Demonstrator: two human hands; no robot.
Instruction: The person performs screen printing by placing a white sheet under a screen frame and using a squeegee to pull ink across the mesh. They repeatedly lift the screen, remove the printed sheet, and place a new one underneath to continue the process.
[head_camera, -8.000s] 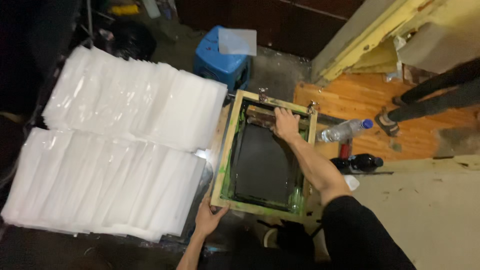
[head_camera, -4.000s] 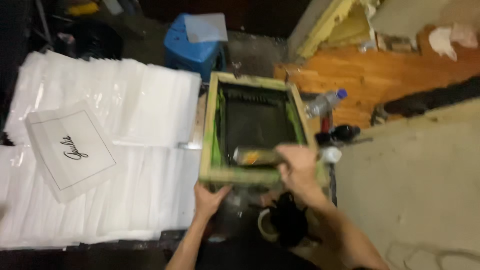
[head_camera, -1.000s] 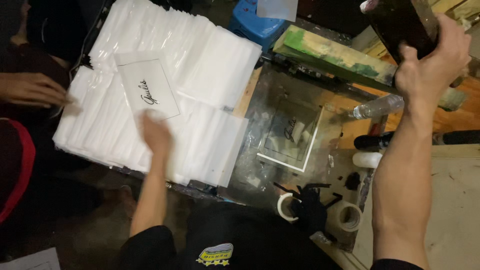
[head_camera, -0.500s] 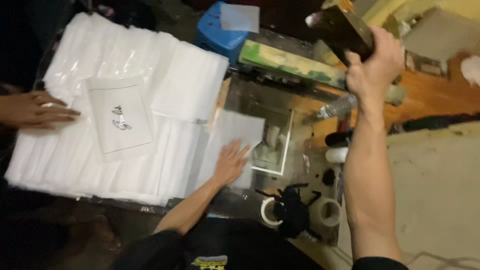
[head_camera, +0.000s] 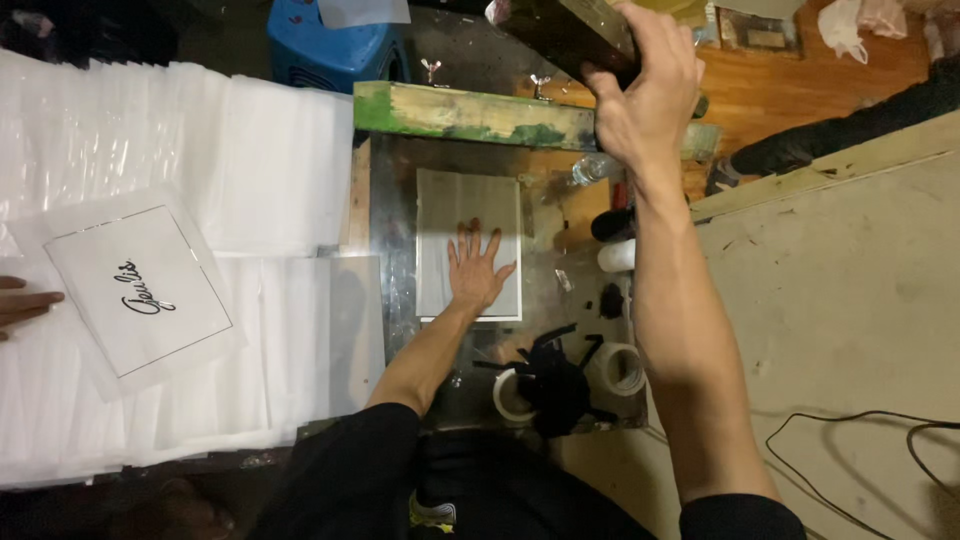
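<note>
left hand (head_camera: 474, 270) has moved onto the blank sheet (head_camera: 468, 245), now pressing it flat, fingers spread. right hand (head_camera: 648, 95) still grips the raised screen frame (head_camera: 565, 35), so the bed stays open.

- My top is black, with short sleeves that end above the elbows; one sleeve edge shows near the bottom right, the other near the middle.
- Both my forearms are bare from sleeve to wrist.
- My left hand (head_camera: 476, 268) and right hand (head_camera: 645, 95) wear no gloves, rings or watch that I can see.
- A small yellow mark sits low on the black fabric.
</note>
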